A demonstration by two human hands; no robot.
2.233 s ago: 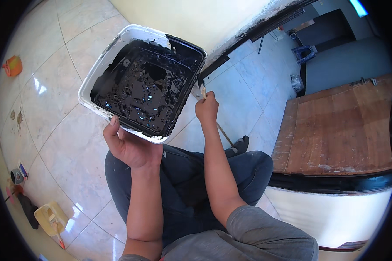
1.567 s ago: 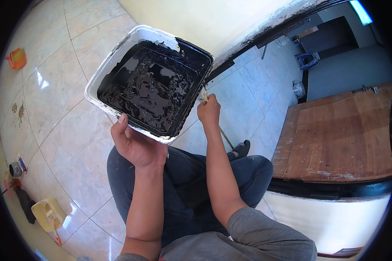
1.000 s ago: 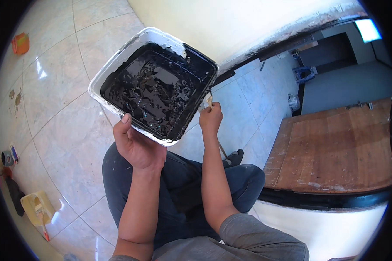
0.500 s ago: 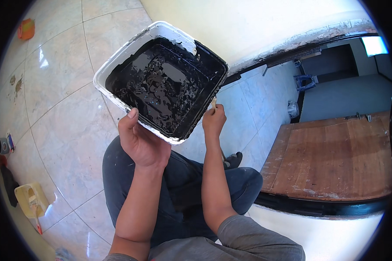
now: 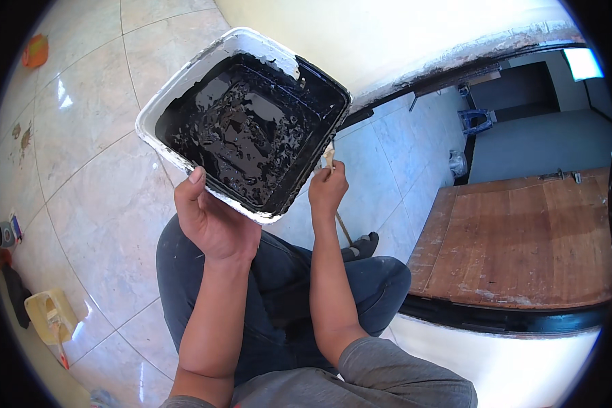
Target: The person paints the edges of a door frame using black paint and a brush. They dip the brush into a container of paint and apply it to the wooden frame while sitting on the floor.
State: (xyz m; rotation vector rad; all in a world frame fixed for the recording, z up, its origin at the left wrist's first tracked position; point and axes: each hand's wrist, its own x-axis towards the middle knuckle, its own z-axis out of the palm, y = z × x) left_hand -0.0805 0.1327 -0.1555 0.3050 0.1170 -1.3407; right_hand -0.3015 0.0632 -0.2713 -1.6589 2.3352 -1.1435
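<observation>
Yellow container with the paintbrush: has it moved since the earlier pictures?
No. The yellow container keeps its place against the tile joints; the camera's view shifted.

Around me, pale marbled tile floor [image 5: 88, 170], dark joint lines, white glare [image 5: 64, 95], brown stains [image 5: 25, 137] off to my left. Ahead, cream wall [image 5: 387, 41], edge rough and patchy along dark frame [image 5: 421, 87]. To my right, scuffed brown wooden door [image 5: 517, 245], metal bolt [image 5: 561, 175]. Beyond, bluish tiles [image 5: 415, 149], grey wall [image 5: 530, 146], dark recess [image 5: 523, 88], bright panel [image 5: 583, 64]; window or lamp, I can't tell.
</observation>
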